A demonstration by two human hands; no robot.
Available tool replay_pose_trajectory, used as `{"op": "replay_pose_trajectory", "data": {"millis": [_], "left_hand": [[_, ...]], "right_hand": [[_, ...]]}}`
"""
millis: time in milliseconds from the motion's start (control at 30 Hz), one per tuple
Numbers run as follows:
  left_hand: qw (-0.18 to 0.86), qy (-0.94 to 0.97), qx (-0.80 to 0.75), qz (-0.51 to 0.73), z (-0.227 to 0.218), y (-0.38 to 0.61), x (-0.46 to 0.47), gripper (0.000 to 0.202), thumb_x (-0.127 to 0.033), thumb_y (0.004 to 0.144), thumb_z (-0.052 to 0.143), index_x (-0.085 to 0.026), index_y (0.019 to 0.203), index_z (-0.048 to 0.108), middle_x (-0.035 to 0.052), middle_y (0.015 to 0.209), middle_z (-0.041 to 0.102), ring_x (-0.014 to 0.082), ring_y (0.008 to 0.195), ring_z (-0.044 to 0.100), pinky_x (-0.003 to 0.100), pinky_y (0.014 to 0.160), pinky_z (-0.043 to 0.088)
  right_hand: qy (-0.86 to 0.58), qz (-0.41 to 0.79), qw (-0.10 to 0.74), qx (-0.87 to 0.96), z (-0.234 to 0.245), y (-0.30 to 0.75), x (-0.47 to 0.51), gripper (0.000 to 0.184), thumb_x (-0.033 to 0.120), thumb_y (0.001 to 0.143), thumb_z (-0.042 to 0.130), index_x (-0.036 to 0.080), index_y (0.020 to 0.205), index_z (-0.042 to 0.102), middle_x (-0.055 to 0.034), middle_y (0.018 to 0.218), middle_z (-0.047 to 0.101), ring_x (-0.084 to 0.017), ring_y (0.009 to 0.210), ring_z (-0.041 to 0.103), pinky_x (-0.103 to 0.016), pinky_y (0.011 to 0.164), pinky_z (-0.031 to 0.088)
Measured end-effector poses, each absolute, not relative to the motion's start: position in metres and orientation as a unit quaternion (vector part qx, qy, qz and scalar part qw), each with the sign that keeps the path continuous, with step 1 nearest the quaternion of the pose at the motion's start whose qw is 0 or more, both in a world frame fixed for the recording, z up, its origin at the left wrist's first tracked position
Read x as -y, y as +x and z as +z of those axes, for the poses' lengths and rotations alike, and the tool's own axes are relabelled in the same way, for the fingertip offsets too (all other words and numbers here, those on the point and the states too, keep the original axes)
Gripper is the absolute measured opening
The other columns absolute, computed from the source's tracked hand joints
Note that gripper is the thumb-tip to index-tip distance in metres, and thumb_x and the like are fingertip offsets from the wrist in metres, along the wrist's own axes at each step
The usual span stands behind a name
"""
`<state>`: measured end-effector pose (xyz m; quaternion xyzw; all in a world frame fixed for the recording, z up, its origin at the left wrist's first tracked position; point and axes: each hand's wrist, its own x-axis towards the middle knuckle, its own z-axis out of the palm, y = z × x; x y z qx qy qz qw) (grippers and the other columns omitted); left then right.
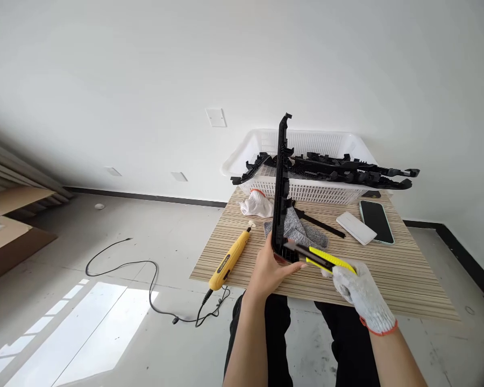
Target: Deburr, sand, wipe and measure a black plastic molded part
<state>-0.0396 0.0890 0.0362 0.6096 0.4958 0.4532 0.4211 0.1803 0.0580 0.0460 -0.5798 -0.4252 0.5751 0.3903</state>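
Black long plastic trim strip (282, 183), upright over the striped wooden tabletop (407, 269), lower end clamped in the curled fingers of the bare left hand (272, 271). White-gloved right hand (361, 293) wrapped tight around a yellow utility knife (326, 260), tip seemingly touching the strip's foot, though blurred.

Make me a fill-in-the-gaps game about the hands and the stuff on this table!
1. The gloved right hand holds a ____ knife.
2. The bare left hand holds a long black part standing ____.
3. More black parts lie in the ____ basket.
Missing words: yellow, upright, white.
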Motion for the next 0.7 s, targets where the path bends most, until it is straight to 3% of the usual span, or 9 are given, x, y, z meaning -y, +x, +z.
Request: {"op": "replay_pose_trajectory", "data": {"millis": [100, 200, 333, 467, 600, 700], "left_hand": [[0.416, 0.605, -0.5, 0.459, 0.037, -0.036, -0.09, 0.066, -0.045, 0.069, 0.085, -0.024, 0.124, 0.054, 0.0056, 0.11, 0.068, 0.0224, 0.087, 0.068, 0.032, 0.068, 0.058], [0.414, 0.597, -0.493, 0.478, 0.036, -0.028, -0.093, 0.063, -0.044, 0.072, 0.083, -0.023, 0.124, 0.053, 0.0056, 0.108, 0.067, 0.0209, 0.088, 0.067, 0.03, 0.068, 0.057], [0.421, 0.589, -0.477, 0.498, 0.032, -0.018, -0.096, 0.055, -0.044, 0.072, 0.082, -0.021, 0.115, 0.056, 0.0062, 0.109, 0.066, 0.0197, 0.089, 0.066, 0.028, 0.067, 0.056], [0.432, 0.58, -0.472, 0.505, 0.025, -0.017, -0.097, 0.053, -0.044, 0.07, 0.084, -0.02, 0.109, 0.059, 0.0076, 0.11, 0.066, 0.0215, 0.092, 0.066, 0.028, 0.068, 0.055], [0.414, 0.589, -0.494, 0.487, 0.02, -0.014, -0.095, 0.053, -0.045, 0.069, 0.084, -0.02, 0.108, 0.06, 0.0071, 0.108, 0.067, 0.0205, 0.088, 0.066, 0.03, 0.071, 0.054], [0.414, 0.592, -0.498, 0.48, 0.019, -0.01, -0.095, 0.051, -0.045, 0.071, 0.083, -0.02, 0.108, 0.059, 0.0069, 0.107, 0.067, 0.0206, 0.087, 0.065, 0.032, 0.073, 0.054]], "right_hand": [[-0.575, 0.553, 0.428, 0.425, 0.047, 0.18, -0.06, 0.04, 0.052, 0.079, 0.058, 0.013, 0.076, 0.066, 0.0066, 0.043, 0.033, -0.005, 0.039, 0.021, -0.023, 0.04, 0.014], [-0.552, 0.57, 0.41, 0.45, 0.046, 0.18, -0.062, 0.043, 0.053, 0.078, 0.059, 0.011, 0.075, 0.068, 0.0066, 0.041, 0.033, -0.005, 0.038, 0.02, -0.023, 0.039, 0.012], [-0.572, 0.526, 0.494, 0.39, 0.043, 0.182, -0.06, 0.048, 0.057, 0.078, 0.058, 0.011, 0.076, 0.068, 0.0081, 0.041, 0.03, -0.005, 0.036, 0.02, -0.022, 0.037, 0.012], [-0.564, 0.54, 0.476, 0.403, 0.044, 0.183, -0.059, 0.041, 0.05, 0.074, 0.064, 0.01, 0.072, 0.069, 0.0067, 0.038, 0.034, -0.004, 0.034, 0.023, -0.022, 0.036, 0.013], [-0.577, 0.49, 0.561, 0.335, 0.044, 0.185, -0.064, 0.046, 0.056, 0.075, 0.062, 0.011, 0.078, 0.069, 0.0076, 0.039, 0.035, -0.004, 0.031, 0.022, -0.022, 0.033, 0.012], [-0.553, 0.531, 0.515, 0.384, 0.04, 0.186, -0.067, 0.046, 0.056, 0.073, 0.065, 0.01, 0.076, 0.069, 0.0073, 0.038, 0.035, -0.004, 0.032, 0.022, -0.022, 0.033, 0.012]]}}
